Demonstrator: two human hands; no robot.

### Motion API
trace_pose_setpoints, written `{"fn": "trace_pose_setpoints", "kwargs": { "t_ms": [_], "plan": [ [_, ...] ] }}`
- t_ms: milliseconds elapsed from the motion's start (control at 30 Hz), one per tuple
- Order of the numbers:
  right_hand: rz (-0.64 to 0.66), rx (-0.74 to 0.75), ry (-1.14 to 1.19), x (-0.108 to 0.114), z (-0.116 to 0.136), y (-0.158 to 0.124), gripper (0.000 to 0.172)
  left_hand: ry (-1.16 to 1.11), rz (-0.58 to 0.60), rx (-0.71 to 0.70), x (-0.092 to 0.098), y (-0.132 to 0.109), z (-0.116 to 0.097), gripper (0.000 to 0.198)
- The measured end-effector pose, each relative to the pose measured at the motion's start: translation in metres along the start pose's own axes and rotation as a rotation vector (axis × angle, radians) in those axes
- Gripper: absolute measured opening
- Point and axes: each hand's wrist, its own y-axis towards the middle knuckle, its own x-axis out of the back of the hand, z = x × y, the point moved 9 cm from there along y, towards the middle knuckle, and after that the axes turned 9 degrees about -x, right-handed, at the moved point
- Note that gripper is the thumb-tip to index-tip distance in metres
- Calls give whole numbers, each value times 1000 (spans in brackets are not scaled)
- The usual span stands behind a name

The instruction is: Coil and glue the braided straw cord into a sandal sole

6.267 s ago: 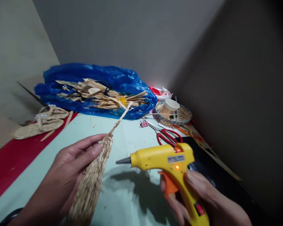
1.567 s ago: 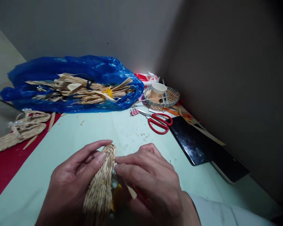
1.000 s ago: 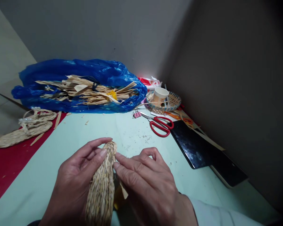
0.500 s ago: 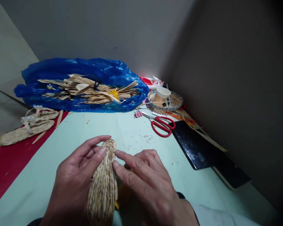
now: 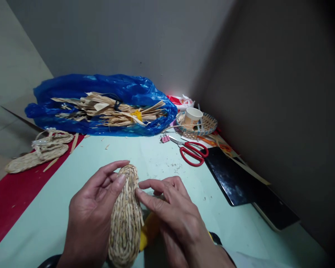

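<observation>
A long woven straw sandal sole (image 5: 125, 219) stands tilted toward me, its ridged braid rows running lengthwise. My left hand (image 5: 93, 208) holds it by the left edge near the top, thumb on the face and index finger at the tip. At its upper right edge, the thumb and index finger of my right hand (image 5: 174, 212) pinch the rim; the other fingers are curled. A short strand end sticks out from the sole's right side. Behind the hands, something yellow (image 5: 150, 229) is partly hidden and I cannot make it out.
Red-handled scissors (image 5: 194, 153) and a pink binder clip (image 5: 165, 139) lie ahead. At the right are black tablets (image 5: 230, 178). A blue plastic bag (image 5: 106, 83) holds straw bundles (image 5: 111, 109). A basket (image 5: 209, 124) holds a paper cup (image 5: 193, 116). Finished-looking straw sandals (image 5: 41, 154) lie left.
The sole has tipped so that its lower rounded end shows more. My right hand's fingers have shifted slightly down along its edge. The whole view has moved a little.
</observation>
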Motion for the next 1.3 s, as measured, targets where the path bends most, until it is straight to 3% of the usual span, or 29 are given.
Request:
{"fn": "trace_pose_setpoints", "kwargs": {
  "t_ms": [167, 333, 533, 700, 867, 1167, 1300],
  "plan": [
    [25, 54, 70, 0, 4, 3, 54, 23, -2, -89, 4, 4, -2, 41],
    [74, 119, 111, 1, 12, 4, 55, 113, -37, -231, 3, 3, -15, 33],
    [136, -8, 55, -2, -5, -1, 52, 129, -51, -296, 1, 2, -22, 31],
    [171, -112, 173, -6, -15, 0, 42, 122, -44, -362, -1, 2, -28, 35],
    [137, -136, 236, -9, -15, 1, 42, 41, -18, -345, -5, 4, -25, 44],
    [-33, 67, 197, -4, -12, 0, 56, -117, -3, -241, -10, 6, -15, 57],
    [103, 92, 128, -11, -14, -3, 66, -158, -13, -233, -11, 3, -12, 65]
  ]
}}
